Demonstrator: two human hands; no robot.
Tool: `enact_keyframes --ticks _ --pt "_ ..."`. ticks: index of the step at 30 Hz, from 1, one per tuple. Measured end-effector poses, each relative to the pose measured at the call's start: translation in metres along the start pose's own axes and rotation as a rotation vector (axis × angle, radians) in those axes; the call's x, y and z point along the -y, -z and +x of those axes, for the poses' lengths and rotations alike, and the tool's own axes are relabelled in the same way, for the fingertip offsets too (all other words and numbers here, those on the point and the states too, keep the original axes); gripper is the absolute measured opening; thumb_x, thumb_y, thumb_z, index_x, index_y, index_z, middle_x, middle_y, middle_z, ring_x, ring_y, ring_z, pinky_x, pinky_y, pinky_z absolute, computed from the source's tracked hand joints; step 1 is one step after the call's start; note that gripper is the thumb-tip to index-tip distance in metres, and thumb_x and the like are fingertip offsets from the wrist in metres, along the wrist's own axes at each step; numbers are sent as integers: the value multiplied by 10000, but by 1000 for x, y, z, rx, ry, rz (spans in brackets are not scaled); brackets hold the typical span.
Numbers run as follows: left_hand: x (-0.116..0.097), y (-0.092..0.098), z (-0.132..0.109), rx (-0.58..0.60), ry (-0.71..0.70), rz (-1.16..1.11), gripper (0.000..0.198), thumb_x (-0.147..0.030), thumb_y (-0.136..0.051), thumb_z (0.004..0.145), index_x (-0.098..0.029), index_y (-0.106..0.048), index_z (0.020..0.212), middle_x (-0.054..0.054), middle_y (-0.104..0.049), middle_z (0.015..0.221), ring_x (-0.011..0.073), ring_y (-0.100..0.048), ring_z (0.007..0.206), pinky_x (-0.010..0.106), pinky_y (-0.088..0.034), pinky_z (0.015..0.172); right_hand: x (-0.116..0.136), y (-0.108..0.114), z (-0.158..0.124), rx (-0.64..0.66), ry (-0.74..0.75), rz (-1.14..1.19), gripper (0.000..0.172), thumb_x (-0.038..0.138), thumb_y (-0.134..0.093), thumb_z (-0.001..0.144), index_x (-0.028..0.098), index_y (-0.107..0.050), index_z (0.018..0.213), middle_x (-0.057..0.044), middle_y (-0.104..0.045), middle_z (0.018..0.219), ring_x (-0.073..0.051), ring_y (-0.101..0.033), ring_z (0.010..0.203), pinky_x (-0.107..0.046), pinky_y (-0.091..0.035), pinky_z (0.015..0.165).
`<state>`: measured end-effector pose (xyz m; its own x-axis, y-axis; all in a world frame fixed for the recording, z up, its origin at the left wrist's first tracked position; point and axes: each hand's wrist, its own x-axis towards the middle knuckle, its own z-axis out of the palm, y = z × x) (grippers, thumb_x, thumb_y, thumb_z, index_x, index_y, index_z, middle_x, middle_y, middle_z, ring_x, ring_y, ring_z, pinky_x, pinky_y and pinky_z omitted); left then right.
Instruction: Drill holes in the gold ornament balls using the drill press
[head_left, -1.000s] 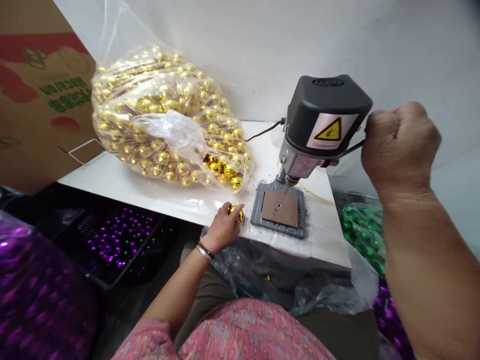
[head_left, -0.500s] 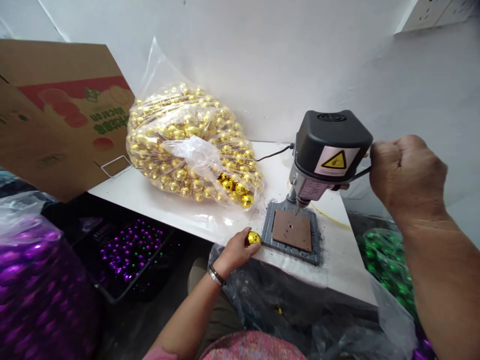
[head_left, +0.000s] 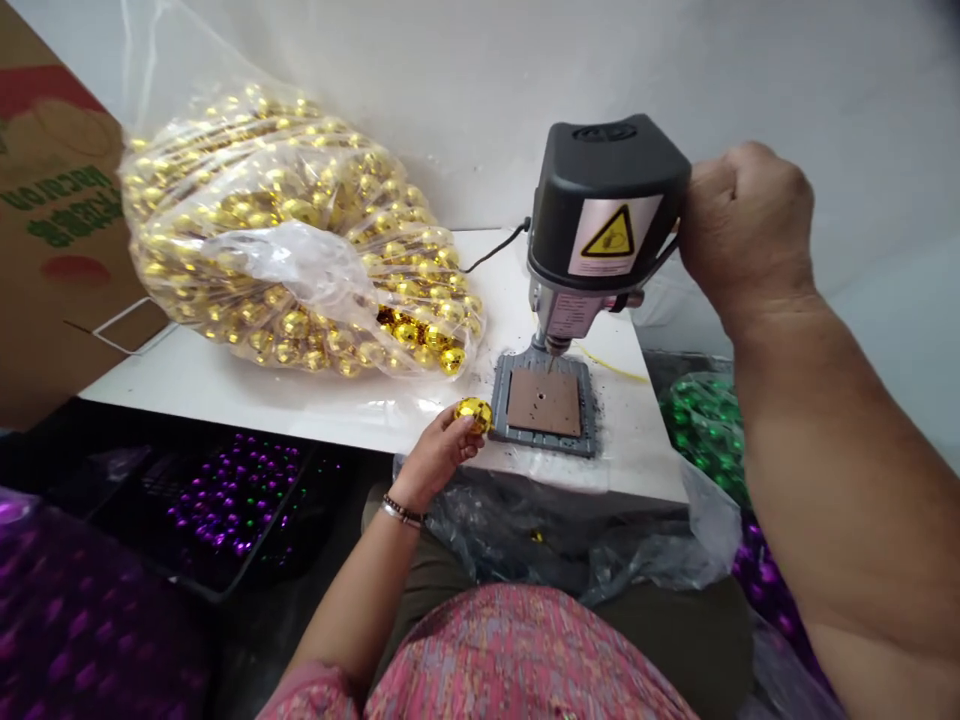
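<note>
My left hand (head_left: 435, 460) pinches a shiny gold disco-style ball (head_left: 474, 410) between thumb and fingers, at the table's front edge just left of the drill press base (head_left: 504, 392). On that base lies a square brown board (head_left: 544, 415) with a small hole in its middle. Above the board stands the black bench drill press (head_left: 607, 195), its bit pointing down and apart from the board. My right hand (head_left: 746, 225) is closed round the end of the press's lever (head_left: 666, 258), on the right side; the grip itself is hidden by my fingers.
A large clear bag of gold balls (head_left: 292, 320) lies on the white table (head_left: 375, 400). Left are a carton (head_left: 60, 290) and, lower, a dark crate of small purple and green balls (head_left: 232, 495). Purple (head_left: 97, 620) and green (head_left: 705, 420) bags flank the table. Dark shavings surround the base.
My view has shifted, so the table's things appear farther left and higher. My left hand has turned, showing more of the gold ball. My right hand still grips the lever.
</note>
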<state>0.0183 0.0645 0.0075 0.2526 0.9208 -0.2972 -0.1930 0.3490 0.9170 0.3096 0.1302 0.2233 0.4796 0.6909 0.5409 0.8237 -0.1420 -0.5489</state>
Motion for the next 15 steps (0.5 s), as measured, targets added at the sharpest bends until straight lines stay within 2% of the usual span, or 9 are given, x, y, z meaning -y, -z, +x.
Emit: enact_keyframes --ticks 2,5,11,15 --pt "-5 -8 6 -5 72 -124 477 -473 -809 728 -190 -642 1074 43 -704 923 113 -666 719 216 -502 635 7 2 -2 2 -44 25 287 215 -393 898 213 -272 638 -46 -553 729 -114 -414 719 -348 -366 784" --pt "-10 -20 20 -26 116 -122 446 -431 -834 696 -183 -647 1017 46 -709 917 116 -679 723 206 -488 602 12 5 -4 16 -38 43 281 220 -372 913 219 -267 652 -38 -537 737 -120 -429 731 -340 -380 804" --pt "-22 -49 52 46 5 172 523 -456 -863 658 -151 -687 1045 -6 -658 809 41 -528 549 176 -318 473 12 5 -4 83 -24 2 259 221 -291 957 227 -224 707 -68 -628 927 -153 -582 904 -329 -419 902" --pt "-27 -64 66 55 -72 359 461 -436 -820 699 -145 -696 1036 -52 -572 662 46 -427 471 202 -320 458 14 4 -2 97 -42 -5 268 228 -307 974 228 -217 721 -48 -645 997 -156 -610 967 -334 -435 953"
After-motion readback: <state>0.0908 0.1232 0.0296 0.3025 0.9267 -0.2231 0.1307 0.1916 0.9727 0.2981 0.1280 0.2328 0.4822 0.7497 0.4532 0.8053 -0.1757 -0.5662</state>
